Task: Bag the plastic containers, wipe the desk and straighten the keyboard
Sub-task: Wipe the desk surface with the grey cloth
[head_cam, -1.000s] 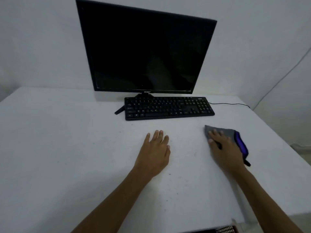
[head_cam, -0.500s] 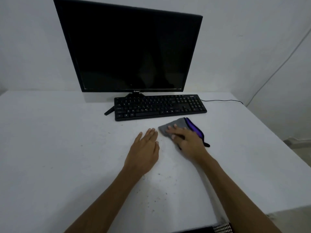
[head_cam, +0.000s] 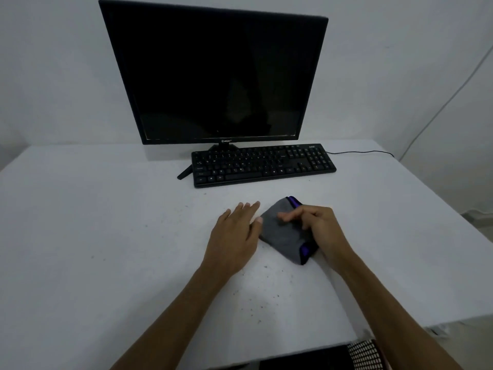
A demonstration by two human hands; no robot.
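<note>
At the near edge of the white table (head_cam: 80,263) we see a dark thing with a dotted pattern (head_cam: 364,355), partly cut off by the frame. Small dark crumbs (head_cam: 256,303) lie scattered on the table surface between our two forearms.

A little farther, our left hand (head_cam: 234,241) lies flat on the table, palm down, with the fingers (head_cam: 246,208) extended and close together, holding nothing. Its thumb side touches, or almost touches, the left edge of the grey cloth (head_cam: 282,233).

The cloth has a purple and black border and lies on the table just to the right of the left hand. Our right hand (head_cam: 320,231) rests on the right part of the cloth. Its fingers (head_cam: 289,216) are bent and reach over the top of the cloth, pressing on it from above; we cannot tell if they really pinch the fabric.

Behind the hands, well apart from the cloth, the black keyboard (head_cam: 264,164) lies slightly turned, its right end farther from us. A thin cable (head_cam: 360,152) goes from it to the right. Just behind the keyboard stands the dark monitor (head_cam: 216,76), before a white wall (head_cam: 53,76).
</note>
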